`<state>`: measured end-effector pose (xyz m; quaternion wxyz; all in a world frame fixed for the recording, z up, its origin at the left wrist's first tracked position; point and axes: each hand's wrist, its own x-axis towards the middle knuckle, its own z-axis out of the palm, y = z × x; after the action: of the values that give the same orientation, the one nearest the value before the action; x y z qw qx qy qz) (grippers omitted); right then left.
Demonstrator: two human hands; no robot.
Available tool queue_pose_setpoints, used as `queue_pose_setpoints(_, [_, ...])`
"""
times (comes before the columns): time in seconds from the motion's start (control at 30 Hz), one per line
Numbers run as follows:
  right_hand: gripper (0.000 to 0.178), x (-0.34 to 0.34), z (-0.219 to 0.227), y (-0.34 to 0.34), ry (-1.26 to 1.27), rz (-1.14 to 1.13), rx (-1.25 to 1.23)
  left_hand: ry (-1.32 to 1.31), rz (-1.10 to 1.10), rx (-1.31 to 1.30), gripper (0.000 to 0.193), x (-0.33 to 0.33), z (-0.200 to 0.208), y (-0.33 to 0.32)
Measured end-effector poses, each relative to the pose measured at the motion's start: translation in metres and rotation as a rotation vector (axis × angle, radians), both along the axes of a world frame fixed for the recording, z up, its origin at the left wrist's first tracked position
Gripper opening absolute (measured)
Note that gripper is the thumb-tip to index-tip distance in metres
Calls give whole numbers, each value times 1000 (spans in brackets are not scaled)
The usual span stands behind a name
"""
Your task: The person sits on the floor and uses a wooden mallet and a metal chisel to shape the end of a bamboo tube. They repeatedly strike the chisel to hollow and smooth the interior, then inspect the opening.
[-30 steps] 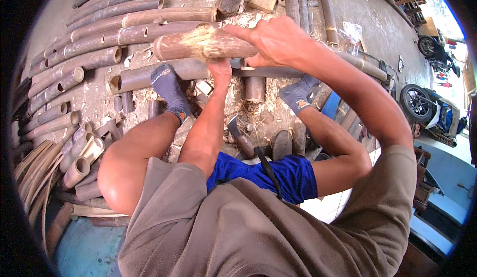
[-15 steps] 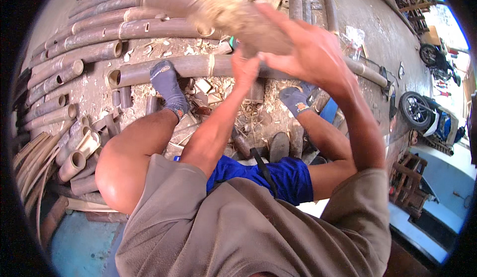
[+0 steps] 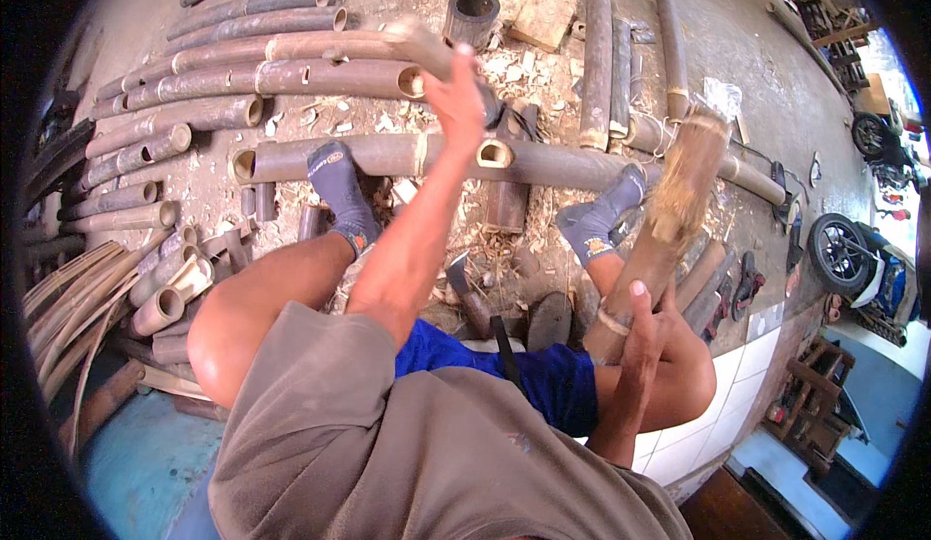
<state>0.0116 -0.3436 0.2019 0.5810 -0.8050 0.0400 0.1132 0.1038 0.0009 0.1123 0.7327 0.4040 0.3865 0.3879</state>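
My right hand [image 3: 648, 338] grips the bamboo tube [image 3: 659, 235], slanting over my right leg [image 3: 687, 370]; it should be stiff, light for its bulk, best held on the smooth stretch near me. My left hand [image 3: 459, 104] grasps a blurred wooden piece [image 3: 419, 42], perhaps a tool.

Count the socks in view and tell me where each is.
2. The left-foot sock is left of centre, by the long bamboo tube; the right-foot sock is right of centre, beside the bamboo piece in the right hand. No others show.
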Motion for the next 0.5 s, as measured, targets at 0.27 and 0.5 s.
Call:
queue_pose_setpoints(0.27, [63, 17, -28, 22, 176, -26, 94, -204, 185, 237, 47, 120, -37, 137])
queue_pose_setpoints(0.5, [61, 25, -8, 18, 470, 95, 4, 49, 118, 165, 87, 164, -65, 139])
